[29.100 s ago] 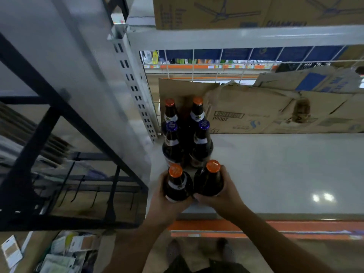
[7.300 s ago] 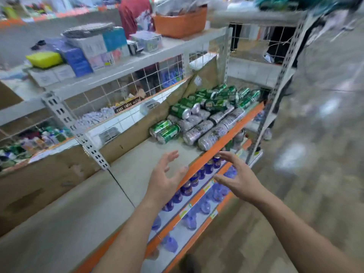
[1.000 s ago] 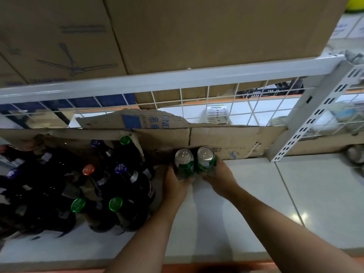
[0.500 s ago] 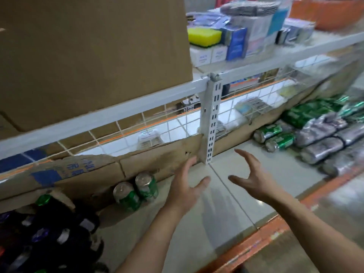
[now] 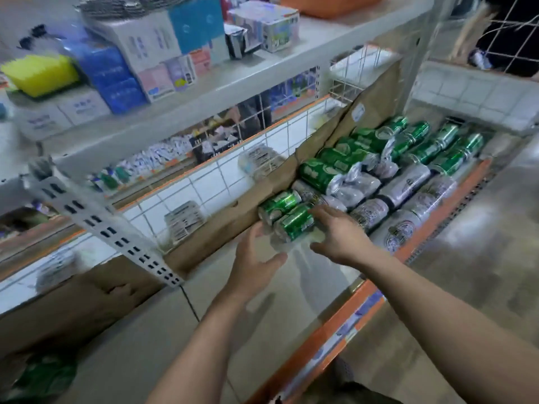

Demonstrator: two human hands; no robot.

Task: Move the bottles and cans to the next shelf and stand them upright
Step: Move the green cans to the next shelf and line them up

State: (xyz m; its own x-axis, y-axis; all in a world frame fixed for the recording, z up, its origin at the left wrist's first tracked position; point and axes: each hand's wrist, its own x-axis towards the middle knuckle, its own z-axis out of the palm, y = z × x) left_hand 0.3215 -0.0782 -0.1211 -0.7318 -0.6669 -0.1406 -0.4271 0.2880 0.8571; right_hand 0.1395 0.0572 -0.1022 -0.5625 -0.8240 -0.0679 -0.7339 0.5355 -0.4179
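Obs.: your left hand [image 5: 254,266] and right hand [image 5: 341,235] are over the shelf [image 5: 262,322], about midway between its front and back edges, at the near end of the can heap [image 5: 388,176].

Fingers [image 5: 322,212]: spread and loosely bent on both hands, gripping nothing. The right ones lie over or just beside the nearer loose green can [image 5: 294,224]. I cannot tell whether they touch it. The left ones are cupped just beside the can's end.

Task items: two loose green cans, this one and its neighbour [image 5: 278,204], lie on their sides, side by side and touching, against the cardboard liner [image 5: 215,231] along the back edge. The heap fills the shelf's far end from back edge to orange front edge [image 5: 353,309].

Why so, as I judge it: one hand stands at each side of the pair, so you can take one can per hand. The pair lies loose at the heap's near end, so lifting it should disturb nothing stacked above. The cans lie flat and may roll when touched. The liner stops them at the back.

Counts: hands, two. Loose green cans, two. Heap: green cans mostly at the back and on top, silver ones [image 5: 402,233] towards the front edge. Blur and overlap prevent an exact count, but there are well over a dozen. No bottles plainly in view.
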